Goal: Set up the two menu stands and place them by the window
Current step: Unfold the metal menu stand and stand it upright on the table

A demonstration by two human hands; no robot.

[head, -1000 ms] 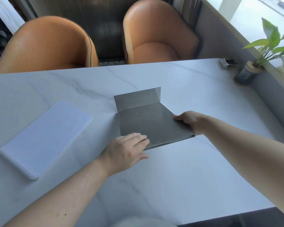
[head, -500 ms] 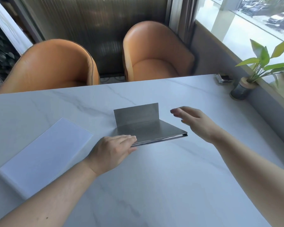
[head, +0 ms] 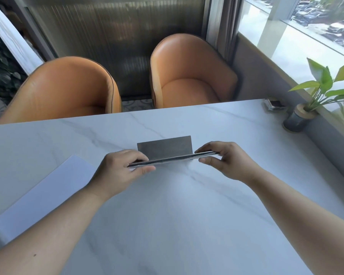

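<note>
The person holds a grey menu stand [head: 164, 148] with both hands above the middle of the white marble table [head: 187, 215]. The stand is seen almost from its edge: the main panel is a thin line that runs from lower left to upper right, and a shorter flap stands upright behind it, on the far side.

The left hand [head: 119, 171] pinches the left end of the panel. Its thumb is under the edge and the other fingers are curled on top, so the fingers are clamped on the stand. The right hand [head: 224, 161] takes the right end in the same manner, the thumb below and the fingers stretched along the top edge, also closed on the stand. I cannot tell if the lower edge of the stand touches the table or is a little above it.

A white menu stand [head: 42, 191] lies flat on the table at the left, well apart from the grey one.

At the far right corner of the table, beside the window [head: 306, 36], there is a potted plant [head: 310, 102] in a dark pot, and just to the left of it a small dark box [head: 274, 105]. Two orange chairs [head: 187, 76] stand at the far side of the table.
</note>
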